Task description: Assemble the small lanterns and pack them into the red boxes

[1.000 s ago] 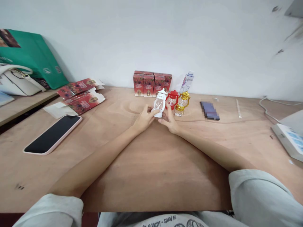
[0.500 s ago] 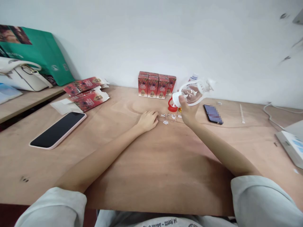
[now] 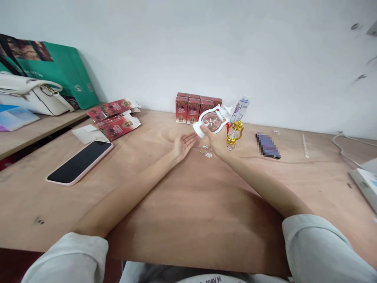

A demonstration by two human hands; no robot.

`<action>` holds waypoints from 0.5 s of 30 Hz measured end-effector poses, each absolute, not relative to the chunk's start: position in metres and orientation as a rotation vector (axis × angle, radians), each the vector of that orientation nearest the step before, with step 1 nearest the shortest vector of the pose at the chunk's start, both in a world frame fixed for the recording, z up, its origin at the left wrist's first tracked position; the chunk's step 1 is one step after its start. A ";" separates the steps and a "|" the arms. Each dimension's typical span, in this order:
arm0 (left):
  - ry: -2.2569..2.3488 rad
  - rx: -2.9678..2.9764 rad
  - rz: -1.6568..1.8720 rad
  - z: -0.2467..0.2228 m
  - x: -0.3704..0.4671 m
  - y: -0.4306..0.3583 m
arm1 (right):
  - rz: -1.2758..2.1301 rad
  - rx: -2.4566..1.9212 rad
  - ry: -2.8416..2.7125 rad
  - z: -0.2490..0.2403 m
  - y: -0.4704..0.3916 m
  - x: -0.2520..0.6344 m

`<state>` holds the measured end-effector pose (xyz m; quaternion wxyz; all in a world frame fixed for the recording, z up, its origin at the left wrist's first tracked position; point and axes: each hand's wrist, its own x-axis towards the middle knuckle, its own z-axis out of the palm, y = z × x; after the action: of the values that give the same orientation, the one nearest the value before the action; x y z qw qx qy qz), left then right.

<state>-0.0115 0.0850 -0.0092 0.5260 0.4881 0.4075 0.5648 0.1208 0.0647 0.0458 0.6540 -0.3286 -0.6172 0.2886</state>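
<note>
and here's the right hand (image 3: 217,142), grip clenched round a tilted white lantern (image 3: 212,121) above the wood-grained tabletop (image 3: 188,208)! the left hand (image 3: 183,148) (palm showing, grip released) is near it, red boxes (image 3: 182,110) standing behind by the pale wall (image 3: 188,47).

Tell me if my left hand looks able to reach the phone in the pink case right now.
Probably yes: the left hand is open and holds nothing, and only bare tabletop seems to lie between it and the phone in the pink case.
</note>
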 end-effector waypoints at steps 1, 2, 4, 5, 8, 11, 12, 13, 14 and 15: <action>0.923 1.061 1.355 -0.005 -0.012 0.086 | 0.639 -0.747 -1.379 0.045 0.063 0.120; 0.857 0.938 1.357 0.001 -0.012 0.086 | 0.634 -0.764 -1.391 0.044 0.061 0.118; 0.747 0.758 1.336 0.011 -0.012 0.082 | 0.663 -0.809 -1.484 0.038 0.057 0.115; 0.723 0.735 1.316 0.015 -0.011 0.080 | 0.688 -0.829 -1.551 0.035 0.055 0.113; 0.705 0.692 1.277 0.022 -0.008 0.073 | 0.709 -0.868 -1.647 0.030 0.052 0.110; 0.702 0.630 1.297 0.019 -0.005 0.071 | 0.688 -0.880 -1.545 0.030 0.051 0.111; 0.710 0.624 1.287 0.016 -0.005 0.071 | 0.708 -0.873 -1.557 0.029 0.051 0.112; 0.723 0.631 1.263 0.013 -0.004 0.071 | 0.743 -0.873 -1.602 0.027 0.051 0.113; 0.737 0.644 1.230 0.010 -0.003 0.070 | 0.787 -0.875 -1.657 0.024 0.051 0.114; 0.751 0.661 1.198 0.007 -0.002 0.069 | 0.830 -0.880 -1.674 0.022 0.052 0.114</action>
<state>-0.0022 0.0691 0.0075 0.7107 0.2978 0.3385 0.5401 0.1144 0.0520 0.0216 0.5125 -0.3657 -0.6960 0.3453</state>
